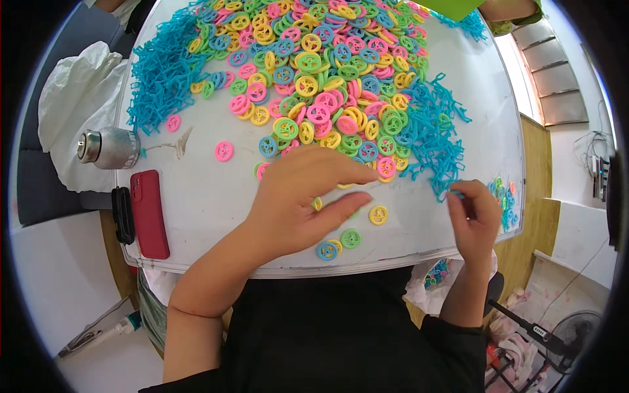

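Note:
My left hand (298, 196) hovers over the near middle of the white table (203, 216), its thumb and forefinger spread apart. A bit of a yellow wheel (317, 204) shows in the gap by the thumb; whether it touches the hand is unclear. My right hand (475, 213) is pinched at the near end of a heap of blue plastic links (432, 131), with a small blue link (453, 194) at its fingertips. Before my left hand lies a big pile of pink, yellow, green and blue plastic wheels (318, 114). A few loose ones, including a green wheel (350, 238), lie near the front edge.
More blue links (167, 72) are heaped at the left. A red phone case (150, 213) and a metal flask (111, 147) are along the left edge. Small coloured pieces (503, 200) lie at the right edge. Another person's arm (508, 9) reaches in at the far right.

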### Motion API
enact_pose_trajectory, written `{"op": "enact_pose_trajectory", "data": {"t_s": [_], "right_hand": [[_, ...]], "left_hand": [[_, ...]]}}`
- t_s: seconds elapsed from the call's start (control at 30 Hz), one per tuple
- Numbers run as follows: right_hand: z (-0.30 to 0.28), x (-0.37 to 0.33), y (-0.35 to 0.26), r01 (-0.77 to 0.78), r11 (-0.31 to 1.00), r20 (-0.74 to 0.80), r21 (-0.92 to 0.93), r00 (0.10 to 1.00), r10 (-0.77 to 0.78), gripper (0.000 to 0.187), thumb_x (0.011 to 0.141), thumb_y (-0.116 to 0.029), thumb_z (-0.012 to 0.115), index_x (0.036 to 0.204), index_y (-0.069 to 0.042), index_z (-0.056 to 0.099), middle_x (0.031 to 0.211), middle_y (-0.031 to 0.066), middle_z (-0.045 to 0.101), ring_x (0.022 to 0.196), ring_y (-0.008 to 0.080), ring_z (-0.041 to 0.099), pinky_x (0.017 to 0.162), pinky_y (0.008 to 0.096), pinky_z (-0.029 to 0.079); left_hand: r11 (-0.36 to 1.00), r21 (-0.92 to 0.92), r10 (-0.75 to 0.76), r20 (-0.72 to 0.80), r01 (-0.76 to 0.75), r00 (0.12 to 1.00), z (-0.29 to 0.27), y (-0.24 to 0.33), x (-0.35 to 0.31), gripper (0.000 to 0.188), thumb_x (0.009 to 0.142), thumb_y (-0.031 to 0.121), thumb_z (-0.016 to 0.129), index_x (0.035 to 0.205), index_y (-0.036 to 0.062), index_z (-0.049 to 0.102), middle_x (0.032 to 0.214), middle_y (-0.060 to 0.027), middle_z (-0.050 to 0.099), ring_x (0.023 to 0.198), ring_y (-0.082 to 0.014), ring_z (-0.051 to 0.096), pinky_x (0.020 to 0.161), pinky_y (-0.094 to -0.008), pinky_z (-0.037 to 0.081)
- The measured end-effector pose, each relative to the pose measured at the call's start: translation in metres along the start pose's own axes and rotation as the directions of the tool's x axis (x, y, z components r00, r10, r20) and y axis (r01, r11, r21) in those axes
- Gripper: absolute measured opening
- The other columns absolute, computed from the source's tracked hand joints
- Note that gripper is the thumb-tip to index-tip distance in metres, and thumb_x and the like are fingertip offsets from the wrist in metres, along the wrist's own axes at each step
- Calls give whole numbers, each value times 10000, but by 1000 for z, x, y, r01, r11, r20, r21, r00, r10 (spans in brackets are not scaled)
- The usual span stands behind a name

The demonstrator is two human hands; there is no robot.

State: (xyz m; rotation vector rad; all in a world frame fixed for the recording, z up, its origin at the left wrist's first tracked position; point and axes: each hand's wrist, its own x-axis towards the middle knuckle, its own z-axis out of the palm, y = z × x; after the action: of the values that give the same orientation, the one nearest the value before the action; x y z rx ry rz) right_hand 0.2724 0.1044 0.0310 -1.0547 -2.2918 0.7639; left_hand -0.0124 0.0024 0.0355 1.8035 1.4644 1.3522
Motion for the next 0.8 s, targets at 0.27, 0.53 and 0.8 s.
{"op": "enact_pose_trajectory", "data": {"t_s": [0.27,0.53,0.8], "right_hand": [[41,18,-57,-241,682,297,691,954,37,158,896,33,656,1048,-10,648,899,55,662,719,96,661,613,218,511],[59,20,-64,-230,775,178,588,972,153,345,846,-7,720,1178,-8,625,959,77,640,845,150,637,725,287,519],[88,13,-58,309,937,178,-165,943,-280,320,694,-50,791,997,-44,689,909,80,590,854,275,588,758,386,476]], "left_hand": [[992,-20,124,70,-122,990,20,-2,-5,416,756,125,841,1140,84,688,1058,-78,699,940,-266,678,799,-352,531],[999,-28,-19,-48,18,999,5,-5,-3,272,780,69,784,1042,76,711,978,-78,695,867,-254,678,741,-349,532],[997,-28,-78,-104,75,991,4,-12,-5,269,797,14,758,1060,54,720,1076,-116,715,1019,-261,679,857,-355,525]]}}
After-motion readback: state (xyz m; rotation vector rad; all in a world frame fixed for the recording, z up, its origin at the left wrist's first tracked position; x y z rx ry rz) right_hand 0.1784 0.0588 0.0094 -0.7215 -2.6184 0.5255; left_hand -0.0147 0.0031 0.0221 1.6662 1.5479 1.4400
